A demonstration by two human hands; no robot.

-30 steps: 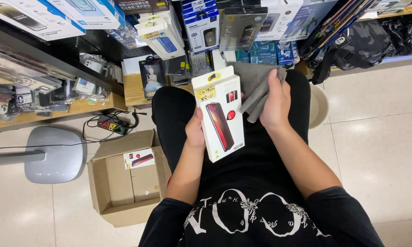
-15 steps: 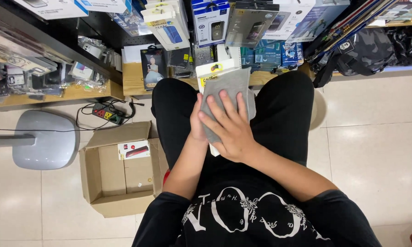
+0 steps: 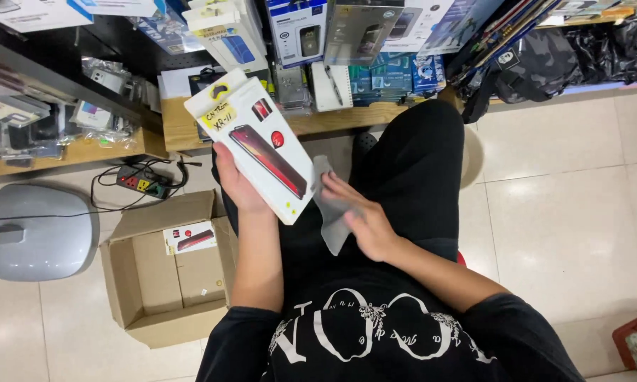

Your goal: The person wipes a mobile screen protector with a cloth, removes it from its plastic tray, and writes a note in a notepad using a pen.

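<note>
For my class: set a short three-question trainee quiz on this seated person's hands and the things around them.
1. True or false: the left hand holds the flat white retail box with a phone pictured on it.
2. What does the right hand hold? A) grey cloth B) black pen C) scissors
3. Fill in: a smaller white box lies in the open brown ____ box on the floor.

Key: 1 true. 2 A, the grey cloth, beside the white box's lower edge. 3 cardboard.

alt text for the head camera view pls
A seated person's left hand holds up a white phone-accessory package while the right hand presses a grey cloth to its edge; an open cardboard box sits on the floor.
</note>
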